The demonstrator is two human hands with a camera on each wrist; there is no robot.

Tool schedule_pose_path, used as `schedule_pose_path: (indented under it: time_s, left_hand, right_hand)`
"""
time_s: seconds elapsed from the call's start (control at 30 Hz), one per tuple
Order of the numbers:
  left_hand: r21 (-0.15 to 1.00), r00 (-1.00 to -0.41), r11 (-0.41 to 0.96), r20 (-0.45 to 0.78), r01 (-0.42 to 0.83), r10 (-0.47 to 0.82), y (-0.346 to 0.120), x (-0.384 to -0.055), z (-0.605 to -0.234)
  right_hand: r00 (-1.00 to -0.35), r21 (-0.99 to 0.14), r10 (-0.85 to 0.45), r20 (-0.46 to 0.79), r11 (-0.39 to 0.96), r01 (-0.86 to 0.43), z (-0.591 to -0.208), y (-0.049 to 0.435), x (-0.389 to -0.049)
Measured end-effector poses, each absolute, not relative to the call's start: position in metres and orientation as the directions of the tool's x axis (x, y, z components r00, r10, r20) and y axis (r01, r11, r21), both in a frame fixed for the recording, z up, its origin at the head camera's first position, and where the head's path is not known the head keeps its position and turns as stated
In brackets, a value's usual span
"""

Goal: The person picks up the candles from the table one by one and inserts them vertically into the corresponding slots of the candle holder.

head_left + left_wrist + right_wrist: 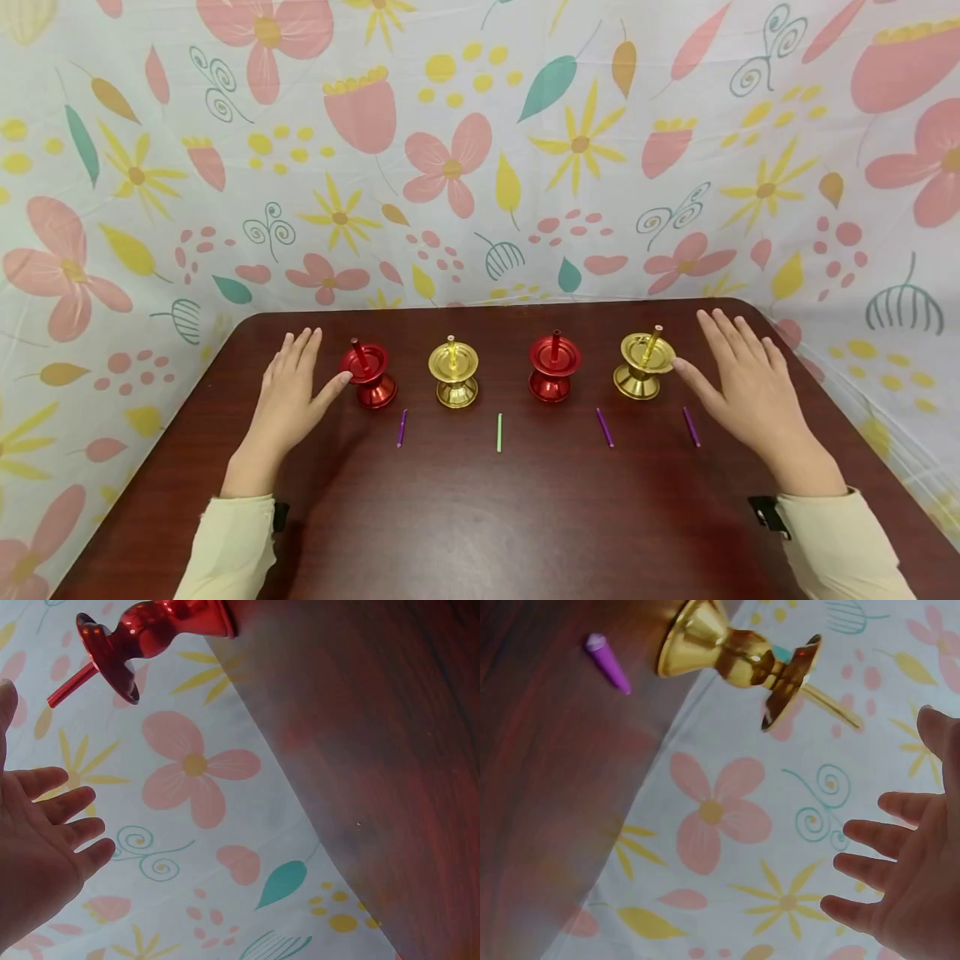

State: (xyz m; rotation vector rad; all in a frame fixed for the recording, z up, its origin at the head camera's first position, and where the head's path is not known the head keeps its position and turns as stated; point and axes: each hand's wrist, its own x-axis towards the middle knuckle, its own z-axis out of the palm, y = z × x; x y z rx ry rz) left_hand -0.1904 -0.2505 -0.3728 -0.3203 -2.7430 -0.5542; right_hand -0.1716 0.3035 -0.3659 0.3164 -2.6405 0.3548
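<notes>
Candleholders [550, 387], two red, two gold, stood in a row on the surface [487, 525], sticks [499, 433] before them. Left hand [287, 400] and right hand [750, 400] flanked, empty, fingers extended. Stage seemed preparatory; next move likely called for pinching a stick.

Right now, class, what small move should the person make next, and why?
Probably lower the right grip to the rightmost purple stick and pinch it: the grip is outstretched and holds nothing, and that stick lies loose on the table, nearest to it of the four.
</notes>
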Motion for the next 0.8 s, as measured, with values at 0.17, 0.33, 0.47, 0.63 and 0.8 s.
schedule_pose_path:
  time_s: [0.17,0.33,0.47,0.63,0.8]
  left_hand:
    - [0.35,-0.898,0.88,0.409,0.32,0.164,-0.249,-0.19,-0.369]
    - [0.388,-0.877,0.848,0.45,0.361,0.168,-0.248,-0.19,-0.367]
    - [0.425,-0.885,0.831,0.437,0.359,0.159,-0.247,-0.19,-0.366]
    - [0.472,-0.91,0.815,0.387,0.336,0.151,-0.246,-0.19,-0.364]
    - [0.492,-0.917,0.806,0.369,0.329,0.15,-0.246,-0.19,-0.363]
  right_hand:
    - [-0.855,-0.203,-0.164,0.491,0.933,-0.296,-0.359,0.294,-0.172]
    - [-0.834,-0.221,-0.167,0.527,0.92,-0.323,-0.354,0.284,-0.173]
    - [-0.811,-0.237,-0.18,0.557,0.901,-0.362,-0.349,0.276,-0.174]
    - [-0.771,-0.241,-0.2,0.605,0.877,-0.416,-0.343,0.266,-0.175]
    - [-0.723,-0.224,-0.233,0.65,0.85,-0.476,-0.337,0.254,-0.176]
